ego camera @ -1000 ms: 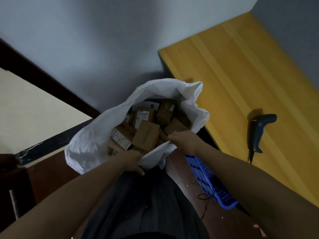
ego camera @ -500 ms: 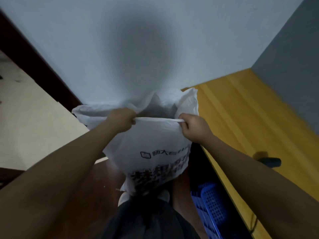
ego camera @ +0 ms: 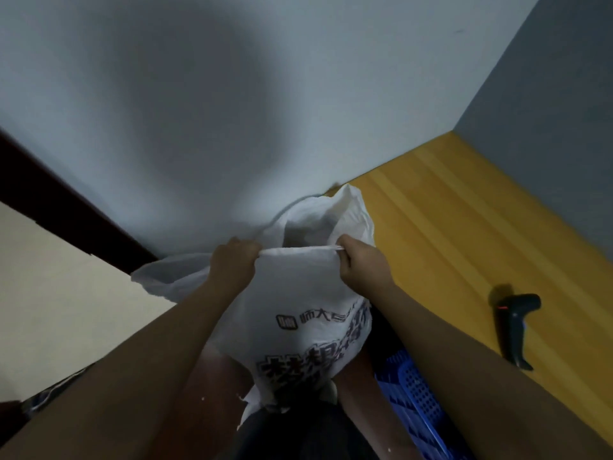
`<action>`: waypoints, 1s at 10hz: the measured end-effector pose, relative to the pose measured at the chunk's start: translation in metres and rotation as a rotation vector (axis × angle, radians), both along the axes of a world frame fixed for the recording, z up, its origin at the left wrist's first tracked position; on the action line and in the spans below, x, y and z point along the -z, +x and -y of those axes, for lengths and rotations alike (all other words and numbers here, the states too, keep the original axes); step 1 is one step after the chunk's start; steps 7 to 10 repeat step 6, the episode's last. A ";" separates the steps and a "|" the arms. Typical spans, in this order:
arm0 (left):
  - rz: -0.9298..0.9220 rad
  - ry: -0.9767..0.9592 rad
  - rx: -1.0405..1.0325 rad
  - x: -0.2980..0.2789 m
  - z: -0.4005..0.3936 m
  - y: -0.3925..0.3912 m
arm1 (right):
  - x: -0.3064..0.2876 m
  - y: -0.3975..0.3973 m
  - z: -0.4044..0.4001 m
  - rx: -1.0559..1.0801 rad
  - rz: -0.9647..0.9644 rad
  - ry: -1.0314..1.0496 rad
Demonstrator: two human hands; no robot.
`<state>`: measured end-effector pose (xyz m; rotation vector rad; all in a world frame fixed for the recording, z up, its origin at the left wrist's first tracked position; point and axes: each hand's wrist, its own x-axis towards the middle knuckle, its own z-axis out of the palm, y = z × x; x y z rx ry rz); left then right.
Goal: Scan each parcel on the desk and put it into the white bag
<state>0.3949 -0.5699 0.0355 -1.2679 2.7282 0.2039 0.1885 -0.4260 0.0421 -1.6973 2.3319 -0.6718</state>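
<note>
Up near the middle of the frame, both hands grip the near rim of the large white woven plastic bag [ego camera: 298, 307] with dark printed lettering. The left hand [ego camera: 232, 263] has its fingers curled round the rim at one end, and the right hand [ego camera: 363, 265] pinches the same edge at the other, so the strip of rim between them is pulled taut and straight. Behind that edge the mouth of the bag gapes, its far side rising against the pale wall (what lies inside cannot be seen from this angle). The bag's body hangs down between the two forearms toward the lower centre. To the right runs the yellow wooden table [ego camera: 464, 234], and on it at the right edge of the frame lies a black handheld barcode scanner [ego camera: 514, 327], well apart from the hands. Below the table's edge, lower right, sits a blue perforated plastic basket [ego camera: 418, 396].
</note>
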 end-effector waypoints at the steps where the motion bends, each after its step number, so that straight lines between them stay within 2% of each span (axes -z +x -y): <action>1: 0.125 0.094 0.046 0.018 0.002 0.005 | 0.013 0.007 0.007 0.019 -0.159 0.318; 3: 0.282 0.201 0.215 0.037 -0.001 0.009 | 0.022 0.022 -0.004 0.071 -0.254 0.504; 4: 0.309 0.349 0.276 0.037 -0.003 0.005 | 0.018 0.022 -0.017 0.067 -0.243 0.611; 5: 0.385 0.486 0.336 0.038 -0.010 -0.001 | 0.016 0.026 -0.034 -0.035 -0.216 0.763; 6: 0.418 0.547 0.393 0.035 -0.020 -0.014 | 0.012 0.023 -0.048 -0.101 -0.191 0.811; 10: 0.418 0.547 0.393 0.035 -0.020 -0.014 | 0.012 0.023 -0.048 -0.101 -0.191 0.811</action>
